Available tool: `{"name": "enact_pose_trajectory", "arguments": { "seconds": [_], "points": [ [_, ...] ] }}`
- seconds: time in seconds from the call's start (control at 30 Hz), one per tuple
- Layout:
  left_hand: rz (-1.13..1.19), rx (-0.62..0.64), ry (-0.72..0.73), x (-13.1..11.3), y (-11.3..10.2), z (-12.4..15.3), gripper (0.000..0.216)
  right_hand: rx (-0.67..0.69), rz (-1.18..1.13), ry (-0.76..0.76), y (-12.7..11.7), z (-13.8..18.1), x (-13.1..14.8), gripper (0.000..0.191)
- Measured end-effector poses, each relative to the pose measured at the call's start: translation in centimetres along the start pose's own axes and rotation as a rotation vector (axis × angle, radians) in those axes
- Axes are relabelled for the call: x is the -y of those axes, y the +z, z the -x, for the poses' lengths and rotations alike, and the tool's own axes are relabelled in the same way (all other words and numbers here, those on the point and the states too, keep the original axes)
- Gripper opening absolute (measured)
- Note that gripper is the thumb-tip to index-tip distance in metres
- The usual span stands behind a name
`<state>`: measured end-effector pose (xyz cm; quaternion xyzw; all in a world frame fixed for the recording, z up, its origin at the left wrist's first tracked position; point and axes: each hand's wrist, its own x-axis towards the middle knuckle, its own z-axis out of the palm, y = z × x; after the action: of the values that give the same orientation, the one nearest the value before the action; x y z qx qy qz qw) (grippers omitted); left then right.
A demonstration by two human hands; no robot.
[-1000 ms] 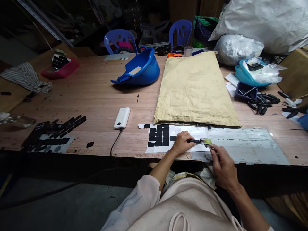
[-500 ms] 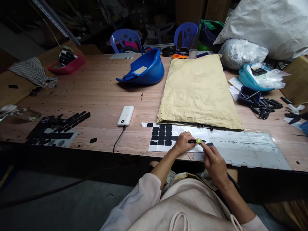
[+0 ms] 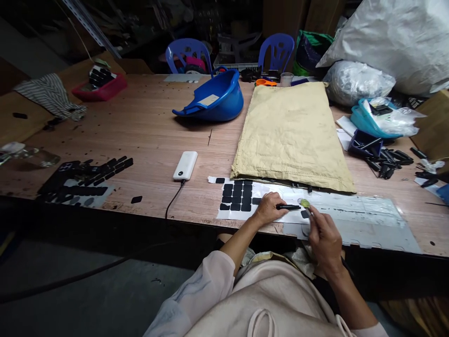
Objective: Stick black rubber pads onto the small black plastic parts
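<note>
"black pen-like stick (image 3: 290, 207): where is it?"

"over the white sheet (image 3: 259, 189), pinched in the left hand's (image 3: 270, 208) closed fingers, end pointing right."

"and the right hand (image 3: 325, 236)?"

"it pinches a green-tipped tool (image 3: 305, 203) near the stick's end; whether they touch, one cannot tell."

"around them?"

"rows of black patches (image 3: 237, 200) leftward, a tan sack (image 3: 291, 135) beyond, a blue basin (image 3: 228, 100) farther off."

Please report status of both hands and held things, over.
Left hand grips slim black piece. Right hand holds yellow-green item close to piece's tip; contact unclear. Nothing visible blocking them.
</note>
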<state>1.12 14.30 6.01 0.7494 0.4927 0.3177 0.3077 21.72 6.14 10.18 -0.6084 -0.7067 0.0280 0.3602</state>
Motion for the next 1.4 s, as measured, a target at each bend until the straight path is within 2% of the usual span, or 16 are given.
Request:
{"name": "enact_pose_trajectory", "arguments": {
  "seconds": [0.17,0.3,0.43,0.5,0.6,0.73,0.83,0.9,1.03,1.13,1.23,1.3,1.33,1.4],
  "points": [
    [-0.02,-0.011,-0.023,-0.5,0.0,0.3,0.015,-0.096,0.23,0.072,-1.1,-1.4,-5.1,0.033],
    [-0.036,0.002,-0.027,-0.5,-0.2,0.2,0.016,-0.116,0.41,0.026,-0.5,-1.5,-8.9,0.029],
    [0.02,0.023,-0.009,-0.7,-1.0,0.1,0.01,-0.176,0.441,0.045,0.4,-1.2,-9.4,0.028],
    [0.119,-0.005,0.016,-1.1,-1.5,0.9,0.015,-0.173,0.443,0.047,0.6,-1.1,-9.0,0.028],
    [0.262,-0.038,0.048,-2.0,-2.0,3.9,0.027,-0.152,0.442,0.065,0.5,-1.1,-8.6,0.028],
    [0.307,0.152,0.055,-3.0,-1.7,9.9,0.033,-0.134,0.428,0.106,0.5,-1.1,-8.5,0.029],
    [0.189,0.247,-0.062,-2.9,-0.7,13.2,0.03,-0.134,0.418,0.113,0.6,-1.0,-8.6,0.029],
    [0.009,0.292,-0.192,-2.3,0.2,14.1,0.027,-0.136,0.417,0.108,0.7,-1.0,-8.6,0.029],
    [-0.349,0.547,-0.487,-1.2,1.4,13.7,0.027,-0.131,0.419,0.116,0.7,-1.1,-8.5,0.03],
    [-0.375,0.634,-0.533,-1.8,0.7,13.1,0.034,-0.118,0.435,0.134,0.7,-1.2,-8.4,0.029],
    [-0.16,0.606,-0.386,-3.7,-1.3,12.3,0.037,-0.126,0.458,0.129,0.7,-1.2,-8.3,0.028],
    [0.015,0.541,-0.288,-5.0,-2.8,10.7,0.032,-0.128,0.462,0.125,0.7,-1.2,-8.2,0.028],
    [0.064,0.482,-0.256,-5.4,-3.4,9.5,0.03,-0.127,0.461,0.126,0.7,-1.2,-8.2,0.028],
    [0.004,0.255,-0.206,-5.6,-4.4,6.2,0.028,-0.122,0.455,0.126,0.7,-1.2,-8.2,0.027]
  ]
}}
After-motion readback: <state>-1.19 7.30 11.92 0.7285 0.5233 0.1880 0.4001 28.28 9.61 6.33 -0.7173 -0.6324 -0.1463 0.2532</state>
